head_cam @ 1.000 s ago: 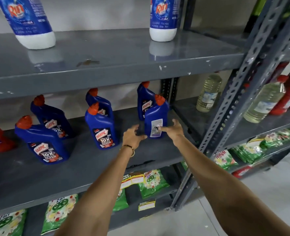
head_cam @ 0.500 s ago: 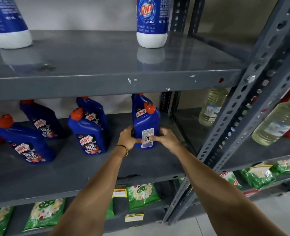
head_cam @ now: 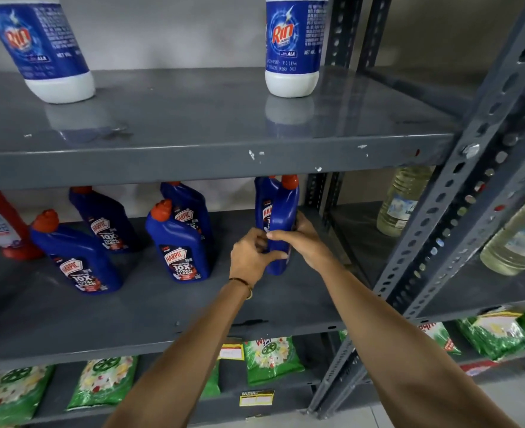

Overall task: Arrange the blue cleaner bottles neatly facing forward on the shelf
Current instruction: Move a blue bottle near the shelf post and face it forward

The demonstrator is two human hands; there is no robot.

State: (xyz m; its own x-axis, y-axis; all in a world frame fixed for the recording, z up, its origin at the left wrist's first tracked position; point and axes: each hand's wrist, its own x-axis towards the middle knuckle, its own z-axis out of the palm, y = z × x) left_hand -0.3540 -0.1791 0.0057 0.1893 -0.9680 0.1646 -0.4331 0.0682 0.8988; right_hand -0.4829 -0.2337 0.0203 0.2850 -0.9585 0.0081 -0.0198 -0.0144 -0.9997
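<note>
Both hands grasp 1 blue Harpic bottle (head_cam: 281,223) at the right end of the middle shelf (head_cam: 150,304): left hand (head_cam: 250,257) on its near side, right hand (head_cam: 301,239) around its lower body. It appears turned edge-on, just in front of another Harpic bottle (head_cam: 262,199).

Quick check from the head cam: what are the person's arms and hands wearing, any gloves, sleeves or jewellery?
Both forearms are bare as far as the frame shows, with no sleeves in view. The left hand and right hand have no gloves. The only thing worn is a thin bangle on the left wrist, dark along the top and gold-coloured at its lower edge. No rings or watch are visible.
</note>
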